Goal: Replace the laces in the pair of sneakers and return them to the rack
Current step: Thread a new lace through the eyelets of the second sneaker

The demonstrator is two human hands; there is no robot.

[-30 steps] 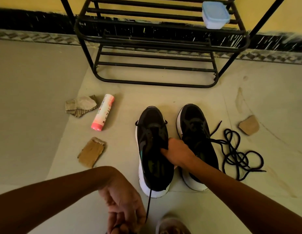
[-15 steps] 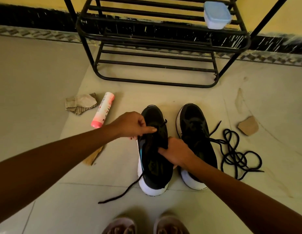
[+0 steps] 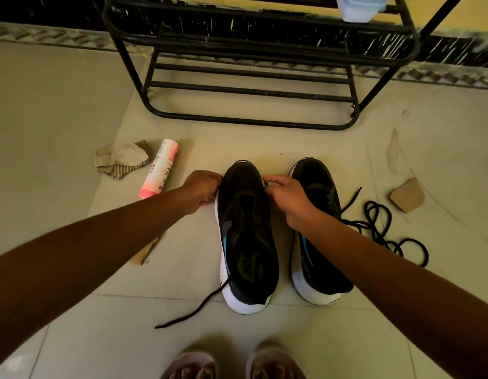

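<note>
Floor is pale beige tile with thin grout lines, kinda scuffed, with 1 long brownish stain off to the right of the black metal rack. Behind the rack the wall is yellow up top, then a black skirting band flecked with paint, then a patterned tile border right under that. Light's dim and warm, with soft shadows under the rack.

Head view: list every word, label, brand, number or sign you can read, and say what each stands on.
None can be read outright.
Pink and white tube: red and dark print along its side, too blurred to read.
Sneaker nearer the tube: greenish mark on its insole, no letters legible.
Pale blue container on the rack: no print visible.
</note>
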